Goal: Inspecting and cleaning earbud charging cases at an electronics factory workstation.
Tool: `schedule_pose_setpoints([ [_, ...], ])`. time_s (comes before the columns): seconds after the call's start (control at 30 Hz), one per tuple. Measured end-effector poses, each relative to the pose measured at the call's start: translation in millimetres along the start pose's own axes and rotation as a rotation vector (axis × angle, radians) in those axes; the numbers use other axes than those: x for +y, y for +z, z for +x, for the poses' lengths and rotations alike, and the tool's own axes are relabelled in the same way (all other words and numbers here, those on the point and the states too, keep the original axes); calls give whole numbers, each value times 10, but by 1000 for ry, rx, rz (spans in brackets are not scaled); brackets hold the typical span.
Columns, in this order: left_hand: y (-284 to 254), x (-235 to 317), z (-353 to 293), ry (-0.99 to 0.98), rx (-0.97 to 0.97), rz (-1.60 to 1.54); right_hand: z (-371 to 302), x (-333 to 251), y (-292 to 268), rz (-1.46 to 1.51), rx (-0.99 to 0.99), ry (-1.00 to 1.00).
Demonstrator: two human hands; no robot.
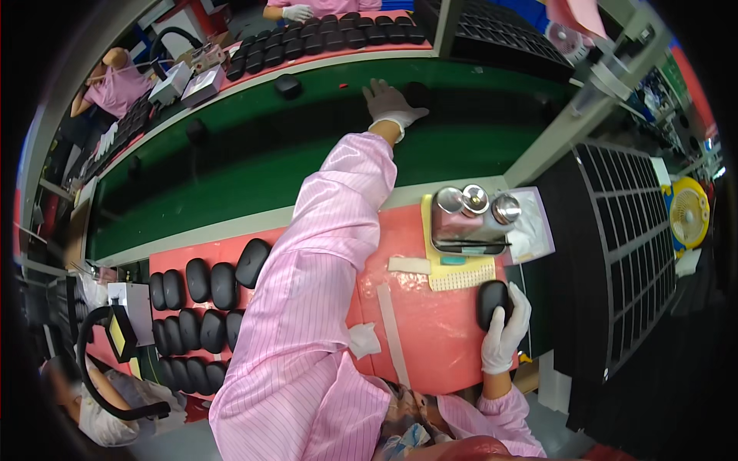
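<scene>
My left hand [390,105], in a white glove, reaches far over the green conveyor belt [461,138], its fingers spread. Close by its thumb side lies a dark rounded case [417,94], somewhat blurred; I cannot tell whether they touch. At the right of the pink work mat [430,346], my gloved right hand [507,330] is closed around the side of a smooth black oval case [490,304]. Several similar black cases [223,286] stand in rows on the mat's left part, some hidden behind my left sleeve.
Metal-topped dispenser bottles [475,200] sit in a tray by a yellow notepad [469,275]. A tall stack of black compartment trays [630,230] rises at the right. More cases [288,86] lie on the belt. Another person's gloved hand [297,12] is across the belt, beside many cases.
</scene>
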State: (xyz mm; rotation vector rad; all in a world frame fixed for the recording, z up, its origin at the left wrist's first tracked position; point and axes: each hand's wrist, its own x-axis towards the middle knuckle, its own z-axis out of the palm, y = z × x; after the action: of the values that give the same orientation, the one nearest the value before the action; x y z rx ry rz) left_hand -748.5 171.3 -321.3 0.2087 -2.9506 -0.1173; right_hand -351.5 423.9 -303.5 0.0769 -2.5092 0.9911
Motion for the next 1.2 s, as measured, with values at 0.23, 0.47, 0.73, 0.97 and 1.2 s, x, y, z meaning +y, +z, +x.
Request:
schedule_pose_setpoints([
  [0.23,-12,-920,334,-255,294,-259,-96,3,-21,-47,-20,60],
  [0.47,-83,-2452,194,-199,157,-206,-63,-15,21,-64,-82,24],
  [0.73,-1372,-2022,-1425,129,-38,-438,42,41,42,-37,-9,-47],
  [0.97,-2044,-1692,-3982,503,-362,-706,-121,92,29,33,144,-159],
  [1.2,-1662,-1703,-4589,438,-103,-349,-342,-382,20,357,-121,-359],
])
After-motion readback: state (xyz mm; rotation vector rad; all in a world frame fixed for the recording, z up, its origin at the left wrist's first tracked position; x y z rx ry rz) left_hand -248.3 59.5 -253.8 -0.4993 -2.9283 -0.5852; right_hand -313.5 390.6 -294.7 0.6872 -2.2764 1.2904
